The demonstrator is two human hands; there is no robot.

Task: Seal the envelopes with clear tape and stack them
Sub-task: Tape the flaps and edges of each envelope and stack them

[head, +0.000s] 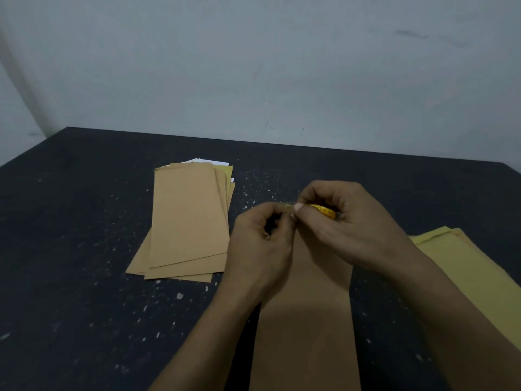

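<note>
A dark speckled table (84, 249) meets a pale wall. A brown envelope (307, 320) lies flat under my hands, its long axis running from me toward the wall. Above its far end, my right hand (352, 221) curls around the yellow tape roll (324, 211). My left hand (259, 244) pinches the clear strip just beside it. A stack of envelopes (189, 215) lies to the left.

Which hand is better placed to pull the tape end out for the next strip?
Probably the left hand: its fingers are at the free end of the tape roll, which the right hand is wrapped round and can hold steady above the brown envelope.
</note>
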